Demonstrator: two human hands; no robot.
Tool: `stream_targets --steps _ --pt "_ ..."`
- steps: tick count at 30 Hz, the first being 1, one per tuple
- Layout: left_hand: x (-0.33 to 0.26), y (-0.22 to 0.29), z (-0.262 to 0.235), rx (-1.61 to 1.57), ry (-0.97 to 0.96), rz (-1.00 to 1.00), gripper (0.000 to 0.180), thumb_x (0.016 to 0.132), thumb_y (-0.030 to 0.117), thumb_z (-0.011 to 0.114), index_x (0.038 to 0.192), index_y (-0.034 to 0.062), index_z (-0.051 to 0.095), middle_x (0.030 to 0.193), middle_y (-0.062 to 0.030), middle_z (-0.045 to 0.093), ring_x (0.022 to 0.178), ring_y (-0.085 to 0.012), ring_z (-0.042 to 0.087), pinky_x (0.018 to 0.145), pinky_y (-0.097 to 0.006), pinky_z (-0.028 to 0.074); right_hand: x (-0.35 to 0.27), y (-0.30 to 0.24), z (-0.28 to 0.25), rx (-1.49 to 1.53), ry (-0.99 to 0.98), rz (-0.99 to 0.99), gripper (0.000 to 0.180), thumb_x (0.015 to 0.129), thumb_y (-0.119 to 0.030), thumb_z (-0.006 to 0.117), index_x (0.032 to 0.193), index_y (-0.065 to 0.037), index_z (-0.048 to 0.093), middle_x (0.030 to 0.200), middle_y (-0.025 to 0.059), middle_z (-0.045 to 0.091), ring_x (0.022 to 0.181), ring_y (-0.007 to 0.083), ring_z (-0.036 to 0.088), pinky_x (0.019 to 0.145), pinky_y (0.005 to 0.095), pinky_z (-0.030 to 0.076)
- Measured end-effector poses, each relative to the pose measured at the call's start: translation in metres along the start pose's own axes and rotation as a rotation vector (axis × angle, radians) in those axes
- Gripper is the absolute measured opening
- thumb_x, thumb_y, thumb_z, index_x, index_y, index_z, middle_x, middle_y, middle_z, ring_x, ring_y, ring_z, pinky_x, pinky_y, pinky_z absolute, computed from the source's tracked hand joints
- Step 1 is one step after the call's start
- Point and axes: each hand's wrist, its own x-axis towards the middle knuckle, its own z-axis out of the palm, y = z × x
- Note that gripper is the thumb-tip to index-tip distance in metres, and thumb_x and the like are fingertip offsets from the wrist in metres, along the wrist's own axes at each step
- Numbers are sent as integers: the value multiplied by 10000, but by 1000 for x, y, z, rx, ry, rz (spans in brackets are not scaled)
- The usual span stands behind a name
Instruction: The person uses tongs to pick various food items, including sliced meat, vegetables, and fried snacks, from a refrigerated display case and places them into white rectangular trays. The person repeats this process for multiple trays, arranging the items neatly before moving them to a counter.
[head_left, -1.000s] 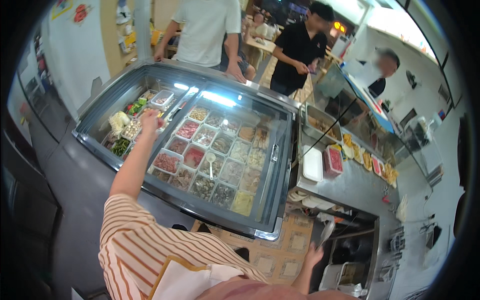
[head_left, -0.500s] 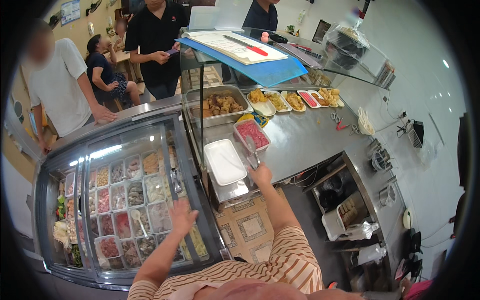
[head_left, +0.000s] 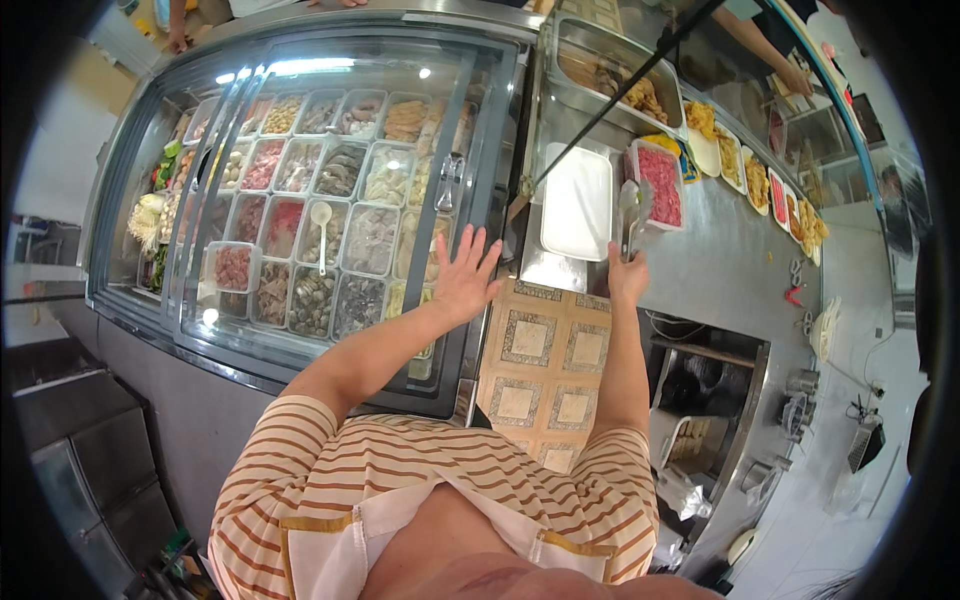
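Observation:
My left hand (head_left: pixel 468 272) lies with fingers spread at the right side of the glass-topped display fridge (head_left: pixel 490 150); whether it presses on the glass I cannot tell. Metal tongs (head_left: pixel 631 212) are gripped in my right hand (head_left: pixel 627 274), their tips pointing away from me. Just left of the tongs is a white rectangular tray (head_left: pixel 577 205) with nothing in it. To their right stands a plastic tub of pink-red shredded meat (head_left: pixel 659 186). Under the fridge glass, several tubs hold meats, seafood and other foods, one with a white spoon (head_left: pixel 321 235) on top.
A deep steel pan (head_left: pixel 575 70) of brown cooked food sits behind the tray. Small trays of fried food (head_left: pixel 757 180) line the steel counter's far side. Red-handled scissors (head_left: pixel 794 293) lie at the right. A glass pane's dark edge (head_left: pixel 640 80) slants over the tray.
My view has tilted down and turned left, so more of the fridge and my torso show. The tongs stay in my right hand, and my left hand remains spread at the fridge.

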Motion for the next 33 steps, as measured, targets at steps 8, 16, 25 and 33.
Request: stream_targets --steps 8,16,25,33 --pt "24 -58 -16 256 186 -69 568 856 404 529 1338 126 415 1455 -133 268 1359 -360 186 972 -726 123 12 -27 5 -120 -125 -175 369 734 -339 670 827 4 573 787 243 631 786 425 609 704 487 465" --pt "50 -41 -14 123 190 -305 465 863 325 499 1301 172 459 1440 -162 274 1362 -370 158 995 -717 55 9 -51 13 -309 20 -290 199 719 -172 621 841 -26 564 776 230 635 754 417 610 677 503 476" --pt "67 -84 -9 74 326 -131 401 729 219 610 1104 106 524 1351 -166 397 1336 -397 212 977 -742 46 24 -8 -17 468 26 -106 162 814 -109 607 885 26 551 670 67 574 537 163 536 465 306 425" --pt "49 -129 -20 158 323 -102 413 730 235 606 1112 99 530 1318 -165 442 1306 -363 279 988 -732 69 -56 1 -77 1104 -41 105 182 817 -32 579 984 37 553 887 72 581 765 166 568 685 299 470"
